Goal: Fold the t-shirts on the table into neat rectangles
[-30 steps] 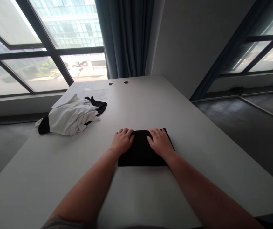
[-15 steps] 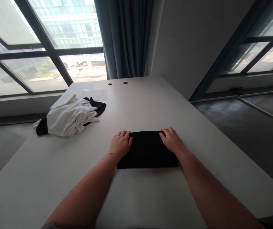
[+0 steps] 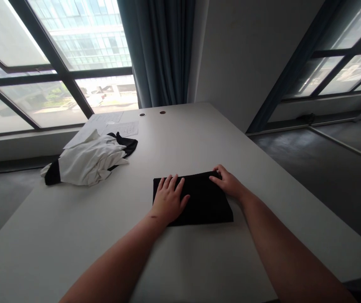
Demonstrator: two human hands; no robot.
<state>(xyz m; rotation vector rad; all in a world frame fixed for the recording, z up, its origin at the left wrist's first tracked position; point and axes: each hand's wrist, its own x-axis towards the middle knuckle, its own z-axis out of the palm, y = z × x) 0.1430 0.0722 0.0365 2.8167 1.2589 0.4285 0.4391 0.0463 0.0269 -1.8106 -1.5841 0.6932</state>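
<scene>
A folded black cloth (image 3: 204, 204) lies flat on the white table in front of me, roughly rectangular. My left hand (image 3: 169, 202) rests palm down on its left part, fingers spread and pointing to the far edge. At the far right corner, my right hand (image 3: 229, 183) has its thumb on top of the cloth and its fingers at the back edge, pinching it. What kind of garment the cloth is, if any, cannot be made out.
On the white table (image 3: 180, 147), a crumpled white garment with black parts (image 3: 88, 162) lies to the left. Behind it are sheets of paper (image 3: 123, 128). Two round cable holes are near the far edge. A blue curtain (image 3: 158, 50) hangs beyond, beside windows.
My left hand has moved from the cloth's left edge inward onto its top and spread flat. The right hand stays at the far right corner. The camera view has shifted slightly.
</scene>
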